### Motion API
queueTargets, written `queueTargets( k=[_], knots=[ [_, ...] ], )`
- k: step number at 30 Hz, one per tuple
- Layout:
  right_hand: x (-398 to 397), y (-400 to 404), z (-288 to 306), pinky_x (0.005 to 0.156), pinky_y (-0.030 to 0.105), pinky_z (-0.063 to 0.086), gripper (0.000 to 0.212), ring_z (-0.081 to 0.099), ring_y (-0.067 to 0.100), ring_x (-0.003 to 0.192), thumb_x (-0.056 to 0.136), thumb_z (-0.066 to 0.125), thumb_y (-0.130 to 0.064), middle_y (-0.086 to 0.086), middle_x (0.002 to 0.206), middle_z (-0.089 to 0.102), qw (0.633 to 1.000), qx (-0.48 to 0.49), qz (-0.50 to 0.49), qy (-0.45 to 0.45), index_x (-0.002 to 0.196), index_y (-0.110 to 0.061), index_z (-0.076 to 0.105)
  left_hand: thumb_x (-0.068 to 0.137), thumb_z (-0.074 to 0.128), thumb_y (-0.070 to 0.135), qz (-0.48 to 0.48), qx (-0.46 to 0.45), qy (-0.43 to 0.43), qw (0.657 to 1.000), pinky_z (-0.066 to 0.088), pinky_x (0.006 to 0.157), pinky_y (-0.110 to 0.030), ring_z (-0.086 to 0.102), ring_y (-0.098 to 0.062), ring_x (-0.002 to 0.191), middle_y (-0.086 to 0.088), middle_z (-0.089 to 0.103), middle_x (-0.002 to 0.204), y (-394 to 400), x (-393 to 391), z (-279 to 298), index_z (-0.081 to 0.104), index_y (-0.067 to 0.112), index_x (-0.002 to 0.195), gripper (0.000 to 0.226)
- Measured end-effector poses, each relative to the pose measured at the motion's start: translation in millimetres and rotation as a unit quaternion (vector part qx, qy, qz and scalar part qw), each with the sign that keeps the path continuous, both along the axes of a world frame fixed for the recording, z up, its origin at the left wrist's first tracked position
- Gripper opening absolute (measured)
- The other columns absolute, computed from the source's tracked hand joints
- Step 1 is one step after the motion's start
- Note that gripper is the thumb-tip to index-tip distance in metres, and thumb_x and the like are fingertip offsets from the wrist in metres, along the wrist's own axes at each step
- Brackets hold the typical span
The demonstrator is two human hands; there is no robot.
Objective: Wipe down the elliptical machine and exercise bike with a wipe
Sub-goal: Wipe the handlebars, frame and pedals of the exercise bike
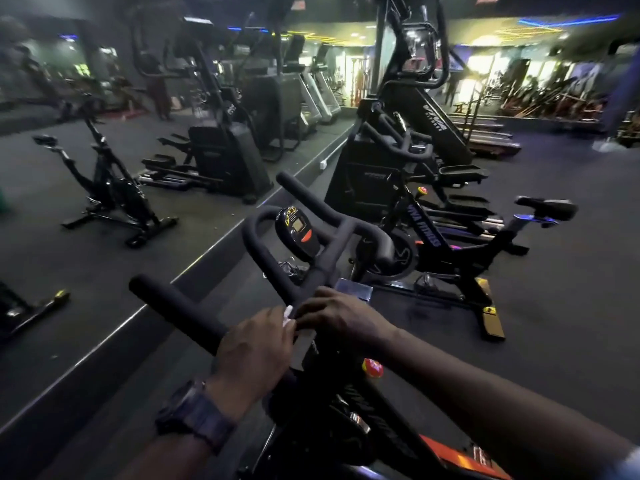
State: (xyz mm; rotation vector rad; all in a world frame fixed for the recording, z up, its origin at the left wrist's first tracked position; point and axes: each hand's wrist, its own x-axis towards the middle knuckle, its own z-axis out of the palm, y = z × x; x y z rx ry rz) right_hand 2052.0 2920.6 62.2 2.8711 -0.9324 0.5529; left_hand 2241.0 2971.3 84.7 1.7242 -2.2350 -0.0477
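Meeting over the centre of the exercise bike's handlebar, the left hand and right hand each pinch the small white wipe between curled fingers, wipe against the bar.
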Motion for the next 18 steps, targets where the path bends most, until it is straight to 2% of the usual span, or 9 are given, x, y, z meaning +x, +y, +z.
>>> queueTargets(
  k=[2,4,7,9,11,14,18],
  knots=[
    [-6.4,-14.8,7.3,0.067,0.035,0.055,0.022,0.06,0.022,0.088,0.085,0.065,-0.014,-0.001,0.102,0.066,0.998,0.014,-0.049,-0.022,0.103,-0.024,0.07,0.098,0.042,0.038,-0.004,0.017,0.054,0.998,0.05,0.085,-0.038,0.063,-0.024,0.105,0.003,0.06,0.12,-5.7,-12.2,-7.6,0.049,0.027,0.132,0.036],
    [-10.9,-33.7,16.5,0.062,0.035,0.053,0.017,0.066,0.029,0.086,0.084,0.065,-0.013,0.004,0.096,0.064,0.99,0.029,-0.121,-0.068,0.098,-0.02,0.07,0.092,0.051,0.034,-0.001,0.011,0.075,0.997,0.051,0.085,-0.043,0.06,-0.027,0.107,0.0,0.055,0.121,-14.6,-20.7,-12.9,0.046,0.024,0.134,0.043],
    [-16.4,-61.1,27.9,0.064,0.034,0.049,0.011,0.066,0.032,0.087,0.085,0.066,-0.026,0.004,0.1,0.063,0.955,0.055,-0.252,-0.146,0.095,-0.022,0.07,0.085,0.061,0.03,0.006,-0.025,0.031,0.999,0.053,0.073,-0.042,0.053,-0.026,0.101,-0.001,0.048,0.11,-24.7,-32.2,-14.9,0.055,0.02,0.119,0.036],
    [-16.2,-66.1,27.7,0.067,0.036,0.051,0.014,0.066,0.031,0.09,0.087,0.064,-0.027,0.004,0.103,0.063,0.938,0.064,-0.296,-0.171,0.097,-0.022,0.072,0.079,0.067,0.025,0.0,-0.075,-0.018,0.997,0.051,0.065,-0.038,0.052,-0.025,0.093,-0.002,0.05,0.103,-29.0,-37.1,-14.4,0.061,0.018,0.103,0.026],
    [-15.5,-56.9,23.4,0.067,0.04,0.052,0.017,0.066,0.033,0.087,0.087,0.063,-0.027,0.005,0.1,0.062,0.944,0.066,-0.281,-0.159,0.102,-0.02,0.069,0.073,0.068,0.019,-0.014,-0.11,-0.048,0.993,0.049,0.066,-0.039,0.053,-0.026,0.087,-0.004,0.053,0.096,-33.3,-40.0,-11.6,0.064,0.016,0.099,0.026],
    [-18.4,-43.6,18.4,0.065,0.039,0.051,0.023,0.064,0.034,0.084,0.081,0.066,-0.019,0.004,0.099,0.062,0.965,0.07,-0.224,-0.119,0.103,-0.019,0.065,0.074,0.054,0.015,-0.028,-0.137,-0.068,0.988,0.047,0.069,-0.037,0.052,-0.025,0.088,-0.003,0.058,0.095,-38.3,-44.5,-8.0,0.065,0.016,0.101,0.028],
    [-23.7,-60.1,33.2,0.07,0.033,0.051,0.03,0.065,0.025,0.091,0.08,0.07,-0.023,0.0,0.112,0.063,0.979,0.076,-0.16,-0.097,0.11,-0.024,0.068,0.08,0.056,0.011,-0.03,-0.145,-0.087,0.985,0.047,0.07,-0.034,0.054,-0.025,0.093,-0.002,0.064,0.098,-47.9,-55.2,-2.5,0.065,0.017,0.098,0.021]
  ],
)
